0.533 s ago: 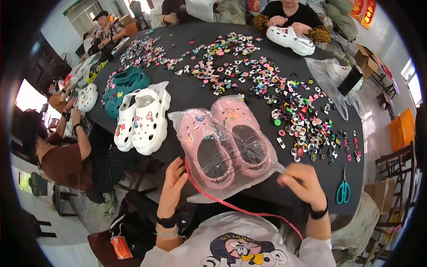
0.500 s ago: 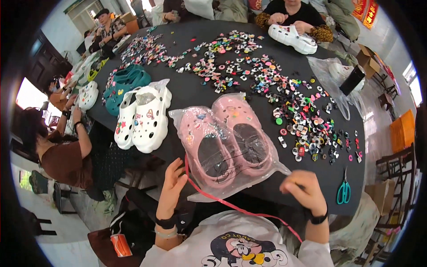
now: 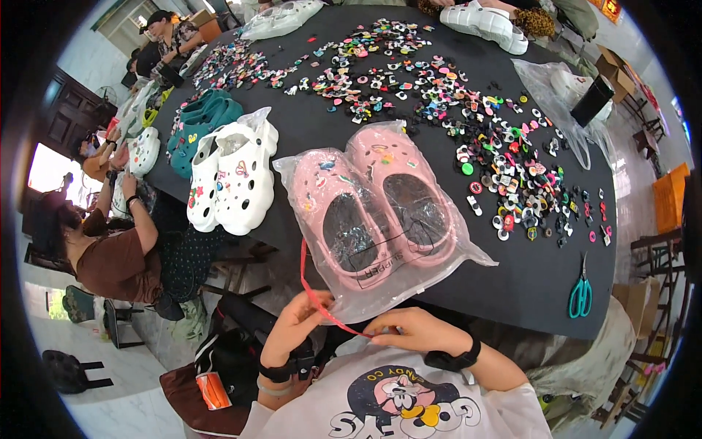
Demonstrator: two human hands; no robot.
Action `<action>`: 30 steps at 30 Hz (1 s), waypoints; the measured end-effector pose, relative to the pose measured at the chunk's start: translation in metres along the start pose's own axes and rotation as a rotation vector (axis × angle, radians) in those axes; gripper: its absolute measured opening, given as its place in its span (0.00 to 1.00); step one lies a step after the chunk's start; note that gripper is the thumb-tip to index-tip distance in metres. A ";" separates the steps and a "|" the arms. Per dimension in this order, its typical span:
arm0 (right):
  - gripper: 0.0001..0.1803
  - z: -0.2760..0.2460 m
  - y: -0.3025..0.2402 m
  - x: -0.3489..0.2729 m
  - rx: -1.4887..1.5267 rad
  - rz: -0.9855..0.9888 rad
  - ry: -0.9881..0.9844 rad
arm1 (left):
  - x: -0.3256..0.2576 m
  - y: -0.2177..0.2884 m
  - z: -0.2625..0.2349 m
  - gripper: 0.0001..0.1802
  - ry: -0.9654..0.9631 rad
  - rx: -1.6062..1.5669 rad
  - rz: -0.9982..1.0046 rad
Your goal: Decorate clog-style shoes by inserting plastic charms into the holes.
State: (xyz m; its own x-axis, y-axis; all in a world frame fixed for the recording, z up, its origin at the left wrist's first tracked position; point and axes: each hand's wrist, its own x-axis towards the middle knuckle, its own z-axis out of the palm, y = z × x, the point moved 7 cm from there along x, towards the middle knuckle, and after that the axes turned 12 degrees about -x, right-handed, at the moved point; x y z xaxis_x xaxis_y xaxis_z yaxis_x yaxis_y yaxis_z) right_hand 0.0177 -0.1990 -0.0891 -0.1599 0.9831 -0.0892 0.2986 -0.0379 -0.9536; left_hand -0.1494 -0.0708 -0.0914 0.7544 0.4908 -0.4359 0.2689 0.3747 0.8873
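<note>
A pair of pink clogs (image 3: 333, 199) lies inside a clear plastic bag (image 3: 468, 252) on the table before me, with small charms on the toes. Along the bag's near left side runs a red ribbon (image 3: 304, 274). My left hand (image 3: 292, 325) has its fingers closed around the ribbon close to the bag's near edge. Farther along the same ribbon, my right hand (image 3: 420, 331) pinches it at the table's front edge. The fingertips of both hands are partly hidden.
White clogs (image 3: 248, 197) and teal clogs (image 3: 191, 139) stand to the left. Loose shoe charms (image 3: 504, 190) cover the table's middle and right. Teal-handled scissors (image 3: 580, 296) lie at right, below a black cylinder (image 3: 591, 101). People sit around the table.
My right hand has moved left and down from beside the bag onto the ribbon. My left hand has lowered and closed on the ribbon. The view has shifted slightly.
</note>
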 end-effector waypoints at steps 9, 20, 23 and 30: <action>0.11 0.002 0.016 0.001 -0.088 0.054 -0.024 | -0.017 0.003 -0.036 0.15 -0.116 -1.128 0.299; 0.16 -0.041 0.046 -0.053 0.616 0.320 0.230 | -0.017 -0.029 -0.087 0.09 0.434 -0.278 0.028; 0.16 -0.045 0.044 -0.063 0.581 0.309 0.238 | -0.020 -0.030 -0.099 0.09 0.396 -0.586 0.128; 0.21 -0.004 0.033 -0.054 -0.142 0.081 -0.032 | -0.079 0.079 -0.083 0.17 -0.388 -0.790 0.932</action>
State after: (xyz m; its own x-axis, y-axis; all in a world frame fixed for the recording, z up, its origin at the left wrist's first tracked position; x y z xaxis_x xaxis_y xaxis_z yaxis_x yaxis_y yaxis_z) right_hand 0.0400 -0.2522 -0.1150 -0.1590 0.9716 -0.1753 0.4411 -0.0889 -0.8930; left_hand -0.2381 -0.0147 0.0003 0.6247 0.6084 0.4894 -0.7790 0.4429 0.4438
